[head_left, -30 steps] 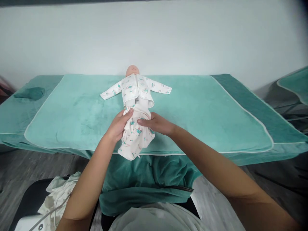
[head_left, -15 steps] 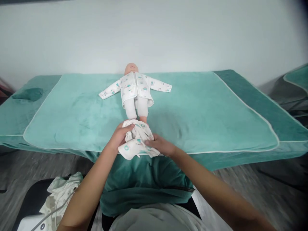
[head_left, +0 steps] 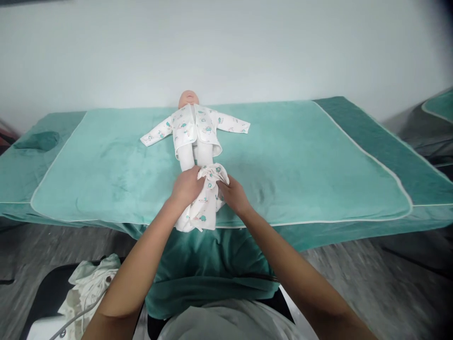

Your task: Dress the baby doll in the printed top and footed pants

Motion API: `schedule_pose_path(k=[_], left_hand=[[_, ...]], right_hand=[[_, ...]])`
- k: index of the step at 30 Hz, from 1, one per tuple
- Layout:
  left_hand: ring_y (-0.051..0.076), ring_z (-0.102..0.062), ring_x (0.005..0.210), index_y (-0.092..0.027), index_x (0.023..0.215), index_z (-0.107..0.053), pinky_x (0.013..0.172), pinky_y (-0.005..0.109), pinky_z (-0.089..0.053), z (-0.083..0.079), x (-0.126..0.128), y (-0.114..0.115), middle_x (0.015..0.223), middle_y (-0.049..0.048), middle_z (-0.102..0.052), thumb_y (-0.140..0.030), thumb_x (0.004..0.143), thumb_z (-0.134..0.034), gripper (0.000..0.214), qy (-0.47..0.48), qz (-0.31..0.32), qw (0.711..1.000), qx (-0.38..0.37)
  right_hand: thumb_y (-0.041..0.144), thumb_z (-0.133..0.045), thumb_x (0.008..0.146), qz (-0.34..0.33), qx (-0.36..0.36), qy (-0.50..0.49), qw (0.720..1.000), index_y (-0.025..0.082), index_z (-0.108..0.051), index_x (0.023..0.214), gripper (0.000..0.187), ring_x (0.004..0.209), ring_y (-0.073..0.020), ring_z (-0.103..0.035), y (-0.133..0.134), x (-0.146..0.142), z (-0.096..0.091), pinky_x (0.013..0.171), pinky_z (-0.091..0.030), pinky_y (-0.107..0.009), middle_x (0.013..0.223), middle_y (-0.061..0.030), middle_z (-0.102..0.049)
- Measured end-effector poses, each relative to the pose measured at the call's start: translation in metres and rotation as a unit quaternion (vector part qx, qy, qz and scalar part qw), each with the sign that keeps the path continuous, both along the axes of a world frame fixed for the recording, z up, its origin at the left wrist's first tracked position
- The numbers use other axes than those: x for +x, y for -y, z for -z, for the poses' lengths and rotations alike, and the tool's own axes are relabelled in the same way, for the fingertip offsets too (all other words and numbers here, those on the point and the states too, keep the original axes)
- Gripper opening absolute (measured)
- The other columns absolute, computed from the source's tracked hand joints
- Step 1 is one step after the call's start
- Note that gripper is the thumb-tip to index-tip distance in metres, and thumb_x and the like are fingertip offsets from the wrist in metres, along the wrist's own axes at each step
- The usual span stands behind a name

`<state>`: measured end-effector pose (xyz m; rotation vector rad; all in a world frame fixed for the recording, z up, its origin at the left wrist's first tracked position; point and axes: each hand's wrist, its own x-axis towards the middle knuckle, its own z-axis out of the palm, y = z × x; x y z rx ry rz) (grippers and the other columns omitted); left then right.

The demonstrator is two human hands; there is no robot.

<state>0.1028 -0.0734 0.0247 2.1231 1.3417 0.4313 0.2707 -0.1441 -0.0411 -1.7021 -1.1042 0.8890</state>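
Note:
A baby doll lies on its back on a teal towel, head toward the wall, in an open white printed jacket with bare white legs. At its feet, my left hand and my right hand both grip a bunched pair of white printed trousers. The trousers hang down toward the towel's front edge and hide the doll's feet.
The towel covers a long table with a darker teal cover. A folded dark teal cloth lies at the far left. Crumpled white cloth sits on a dark seat at lower left. A white wall stands behind.
The trousers were around the doll's hips a second ago. Both hands slid them down off the legs, then moved back up to the feet with the bunched trousers.

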Motion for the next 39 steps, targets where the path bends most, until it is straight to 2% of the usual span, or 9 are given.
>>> schedule_pose_path(k=[4, 6, 8, 12, 14, 18, 25, 34, 39], left_hand=[[0.037, -0.069, 0.103, -0.019, 0.109, -0.066, 0.089, 0.045, -0.049, 0.000, 0.009, -0.005, 0.105, 0.0184, -0.075, -0.043, 0.096, -0.053, 0.031, -0.044, 0.008, 0.999, -0.021], [0.036, -0.069, 0.105, -0.018, 0.105, -0.068, 0.092, 0.045, -0.049, -0.003, 0.008, -0.006, 0.107, 0.0172, -0.075, -0.045, 0.093, -0.057, 0.032, 0.000, 0.006, 0.999, -0.044], [0.034, -0.069, 0.107, -0.017, 0.106, -0.070, 0.093, 0.044, -0.050, -0.010, 0.004, -0.008, 0.114, 0.0157, -0.075, -0.049, 0.090, -0.064, 0.036, 0.099, 0.020, 0.988, -0.116], [0.028, -0.070, 0.107, -0.019, 0.121, -0.071, 0.093, 0.039, -0.053, -0.025, -0.011, -0.013, 0.123, 0.0124, -0.074, -0.050, 0.076, -0.083, 0.056, 0.295, 0.072, 0.892, -0.335], [0.024, -0.070, 0.103, -0.018, 0.120, -0.071, 0.093, 0.036, -0.053, -0.028, -0.013, -0.020, 0.120, 0.0114, -0.074, -0.044, 0.068, -0.090, 0.061, 0.329, 0.050, 0.869, -0.365], [0.020, -0.067, 0.092, -0.018, 0.114, -0.071, 0.084, 0.032, -0.052, -0.027, 0.001, -0.040, 0.105, 0.0062, -0.074, -0.044, 0.069, -0.088, 0.054, 0.341, -0.031, 0.896, -0.282], [0.019, -0.063, 0.094, -0.018, 0.091, -0.070, 0.090, 0.029, -0.046, -0.031, 0.036, -0.080, 0.093, 0.0009, -0.070, -0.034, 0.078, -0.074, 0.021, 0.300, -0.030, 0.951, -0.069], [0.022, -0.064, 0.102, -0.017, 0.094, -0.070, 0.101, 0.031, -0.043, -0.008, 0.055, -0.128, 0.100, 0.0039, -0.074, -0.020, 0.081, -0.064, 0.015, 0.309, -0.056, 0.946, 0.082], [0.023, -0.063, 0.108, -0.017, 0.096, -0.070, 0.104, 0.034, -0.042, -0.010, 0.049, -0.128, 0.104, 0.0060, -0.072, -0.017, 0.082, -0.064, 0.015, 0.271, -0.058, 0.956, 0.096]], right_hand=[[0.050, -0.059, 0.089, -0.026, 0.006, -0.088, 0.996, 0.018, -0.067, 0.115, 0.042, 0.087, -0.0206, -0.063, -0.005, 0.001, -0.003, 0.082, -0.049, -0.034, 0.100, -0.0055, -0.074], [0.055, -0.062, 0.088, -0.044, 0.018, -0.151, 0.987, 0.017, -0.066, 0.121, 0.050, 0.090, -0.0208, -0.065, -0.007, 0.002, -0.003, 0.083, -0.051, -0.034, 0.103, -0.0065, -0.074], [0.059, -0.064, 0.086, -0.049, 0.041, -0.214, 0.975, 0.018, -0.065, 0.122, 0.055, 0.094, -0.0218, -0.066, -0.010, 0.003, -0.003, 0.084, -0.052, -0.034, 0.104, -0.0072, -0.074], [0.061, -0.066, 0.083, -0.026, 0.114, -0.269, 0.956, 0.022, -0.064, 0.109, 0.046, 0.091, -0.0204, -0.064, -0.022, 0.008, -0.006, 0.084, -0.051, -0.033, 0.100, -0.0042, -0.072], [0.054, -0.066, 0.084, -0.018, 0.151, -0.223, 0.963, 0.024, -0.062, 0.099, 0.034, 0.089, -0.0188, -0.061, -0.033, 0.011, -0.009, 0.085, -0.049, -0.032, 0.094, -0.0015, -0.068], [0.044, -0.056, 0.086, 0.022, 0.168, -0.127, 0.977, 0.024, -0.057, 0.092, 0.021, 0.088, -0.0187, -0.056, -0.060, 0.015, -0.015, 0.085, -0.047, -0.031, 0.087, 0.0000, -0.062], [0.044, -0.048, 0.089, 0.072, 0.171, -0.091, 0.978, 0.023, -0.055, 0.093, 0.022, 0.096, -0.0189, -0.056, -0.098, 0.019, -0.014, 0.089, -0.045, -0.031, 0.097, -0.0022, -0.064], [0.040, -0.048, 0.090, 0.038, 0.167, -0.050, 0.984, 0.023, -0.053, 0.092, 0.017, 0.095, -0.0193, -0.055, -0.127, 0.026, -0.010, 0.089, -0.046, -0.032, 0.093, -0.0009, -0.063], [0.043, -0.054, 0.088, 0.030, 0.179, -0.059, 0.982, 0.023, -0.054, 0.092, 0.020, 0.089, -0.0195, -0.054, -0.129, 0.033, -0.003, 0.085, -0.047, -0.033, 0.090, -0.0007, -0.061]])
